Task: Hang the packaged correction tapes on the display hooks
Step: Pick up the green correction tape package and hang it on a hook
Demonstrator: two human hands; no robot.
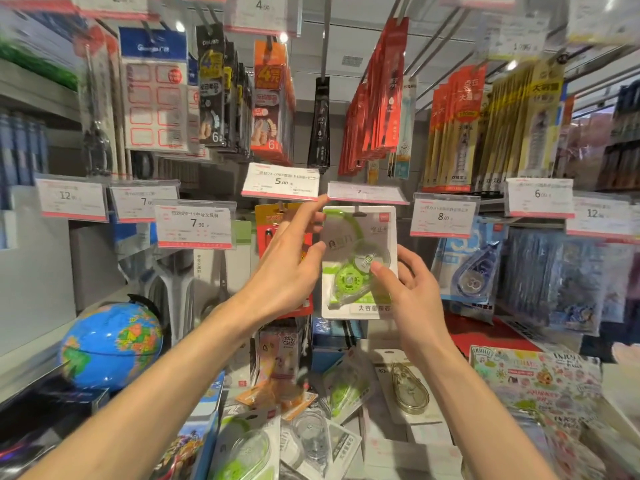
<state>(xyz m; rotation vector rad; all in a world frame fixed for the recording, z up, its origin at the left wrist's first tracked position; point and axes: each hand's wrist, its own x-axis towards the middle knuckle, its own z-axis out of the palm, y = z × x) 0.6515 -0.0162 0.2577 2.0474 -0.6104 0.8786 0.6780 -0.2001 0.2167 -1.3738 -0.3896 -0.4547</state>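
A green correction tape in a white blister pack (358,237) hangs upright in the middle of the display, its top hole at a hook under a price tag (363,194). My right hand (412,292) pinches the pack's lower right side, thumb on its front. My left hand (294,265) is at the pack's left edge with fingers spread; the index finger points up toward the hook. Several more packaged correction tapes (346,389) lie loose on the shelf below, green and clear ones (408,389) among them.
A red pack (273,220) hangs just left behind my left hand. Blue correction tape packs (474,268) hang to the right. A globe (110,348) stands lower left. Price tags (280,183) line the hook ends; sticker sheets (540,379) lie lower right.
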